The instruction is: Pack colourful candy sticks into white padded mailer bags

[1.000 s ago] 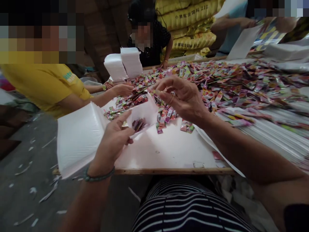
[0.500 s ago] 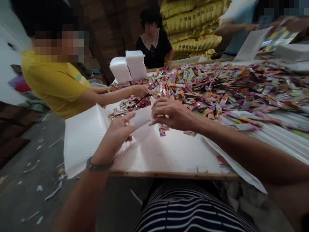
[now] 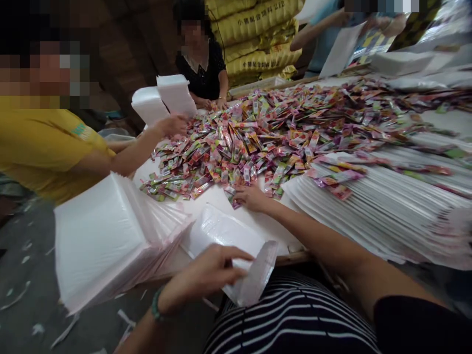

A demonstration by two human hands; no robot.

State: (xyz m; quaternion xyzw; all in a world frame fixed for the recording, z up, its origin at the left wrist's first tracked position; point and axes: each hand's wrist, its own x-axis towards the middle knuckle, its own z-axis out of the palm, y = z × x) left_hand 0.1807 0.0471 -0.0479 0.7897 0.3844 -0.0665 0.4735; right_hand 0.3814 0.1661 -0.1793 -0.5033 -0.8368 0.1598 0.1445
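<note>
A white padded mailer [image 3: 226, 228] lies at the table's front edge, its flap end hanging over toward my striped clothing. My left hand [image 3: 206, 275], with a green bead bracelet at the wrist, grips the mailer near its open end between thumb and fingers. Farther forward, my right hand [image 3: 254, 198] is at the near edge of a heap of small colourful packets [image 3: 254, 132]. Its fingertips are closed down on a packet [image 3: 233, 200] there; the palm side is hidden.
On the left stands a stack of white mailers [image 3: 99, 236]; another fanned stack [image 3: 376, 211] lies to the right. Two more white stacks [image 3: 177, 96] are at the back left. A person in yellow [image 3: 44, 147] reaches in from the left; other people work across the table.
The mailer has come down to the table's front edge with my left hand. My right hand has left it and reached the packets. The view has shifted right.
</note>
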